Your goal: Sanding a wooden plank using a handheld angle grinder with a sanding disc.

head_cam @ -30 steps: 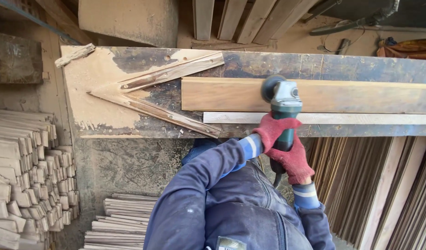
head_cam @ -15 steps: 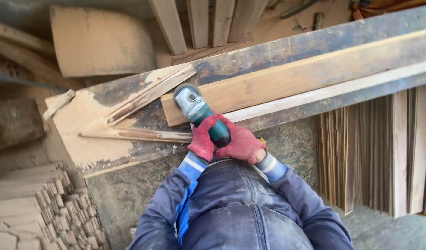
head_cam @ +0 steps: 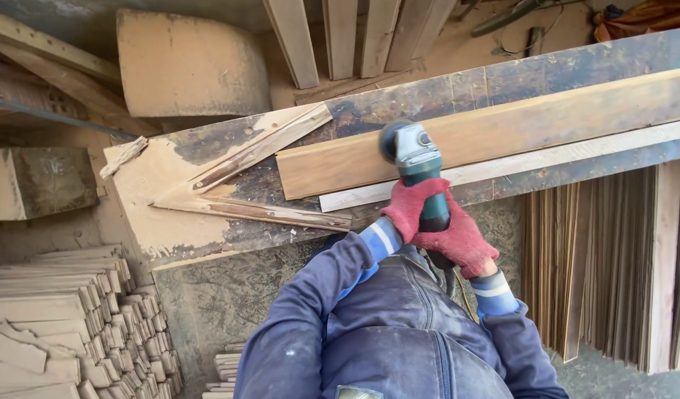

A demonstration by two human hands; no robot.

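Observation:
Both my hands wear red gloves and grip a green and grey angle grinder (head_cam: pixel 412 159). My left hand (head_cam: pixel 414 205) wraps the front of the tool's body; my right hand (head_cam: pixel 458 240) holds the rear of the handle. The grinder's head rests on the left part of a long brown wooden plank (head_cam: pixel 502 133) lying across a dusty workbench (head_cam: pixel 177 229). A thin pale strip (head_cam: pixel 576 159) lies along the plank's near edge. My blue jacket sleeves fill the bottom of the view.
Loose splintered offcuts (head_cam: pixel 259 151) lie on the bench's left part. Stacks of short cut boards (head_cam: pixel 66 318) stand at lower left. Thin slats (head_cam: pixel 613 266) lean upright under the bench at right. More planks (head_cam: pixel 340 37) and a rounded wood block (head_cam: pixel 188 63) lie beyond the bench.
The view has swung and tilted, and the grinder now sits further along the plank than half a second ago, when it was at the plank's left end. Both hands kept their grip.

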